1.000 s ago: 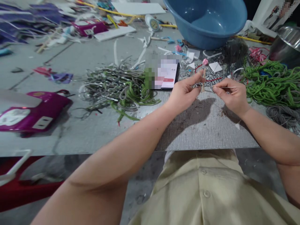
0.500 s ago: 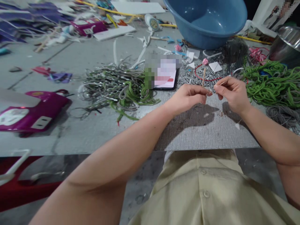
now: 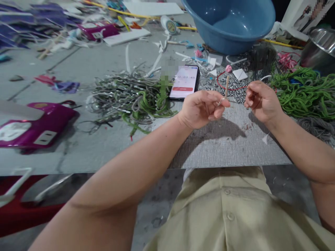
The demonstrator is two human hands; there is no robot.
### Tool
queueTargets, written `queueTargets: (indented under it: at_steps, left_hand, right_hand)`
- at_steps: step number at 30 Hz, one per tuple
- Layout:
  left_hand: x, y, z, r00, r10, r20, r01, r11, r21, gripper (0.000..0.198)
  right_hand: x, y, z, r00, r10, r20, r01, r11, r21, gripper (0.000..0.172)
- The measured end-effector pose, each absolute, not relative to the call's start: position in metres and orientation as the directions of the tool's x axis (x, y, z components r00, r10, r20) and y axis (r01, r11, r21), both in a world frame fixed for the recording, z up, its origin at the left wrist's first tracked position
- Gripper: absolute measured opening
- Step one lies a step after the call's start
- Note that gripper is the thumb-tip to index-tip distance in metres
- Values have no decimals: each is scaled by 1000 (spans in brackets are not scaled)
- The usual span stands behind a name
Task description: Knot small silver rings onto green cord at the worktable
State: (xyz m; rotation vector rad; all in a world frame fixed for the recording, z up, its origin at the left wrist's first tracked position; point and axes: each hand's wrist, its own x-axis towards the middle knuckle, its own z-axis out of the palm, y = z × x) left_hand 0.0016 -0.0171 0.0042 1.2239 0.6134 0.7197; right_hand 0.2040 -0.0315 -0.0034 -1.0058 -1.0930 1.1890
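Observation:
My left hand [image 3: 201, 108] pinches the lower end of a thin wooden stick [image 3: 226, 87] with a pink tip, holding it upright over the grey textured board [image 3: 230, 146]. My right hand [image 3: 260, 101] hovers a little to the right, fingers curled and pinched together; whatever thin piece they hold is too small to make out. A pile of small silver rings [image 3: 235, 89] and a red wire loop [image 3: 222, 85] lie just beyond both hands.
A phone [image 3: 184, 83] with a timer lies left of the hands. Grey-green cords [image 3: 128, 99] are heaped at the left, green cords [image 3: 303, 92] at the right. A blue basin [image 3: 230, 21] and a steel bowl [image 3: 319, 47] stand behind. Magenta boxes [image 3: 34, 125] sit far left.
Both hands have lifted slightly and drawn apart. The thin needle-like piece seen in my right hand earlier no longer shows. The stick has moved up with my left hand.

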Motion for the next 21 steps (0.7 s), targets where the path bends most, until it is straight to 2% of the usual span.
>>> queueTargets:
  at_steps: [5,10,14,18,21]
  left_hand:
    - [0,-14,3,560,828,-2,-217,149,965,38]
    - [-1,-13,0,545,838,17,-166,88,982,55]
    - [-1,-11,-3,534,844,61,-158,28,987,59]
    - [1,-11,-3,499,861,93,-146,-22,989,60]
    - [2,-13,-1,513,854,81,-97,-37,995,68]
  right_hand:
    - [204,-29,-5,102,994,-36,-210,-14,-978,26]
    - [206,-28,-9,42,992,-120,-197,-110,-974,20]
    - [205,-28,-9,30,971,-237,-222,-225,-949,20]
    - [200,-29,-11,49,967,-250,-203,-236,-950,17]
    - [196,-30,-16,70,980,-185,-128,-175,-976,15]
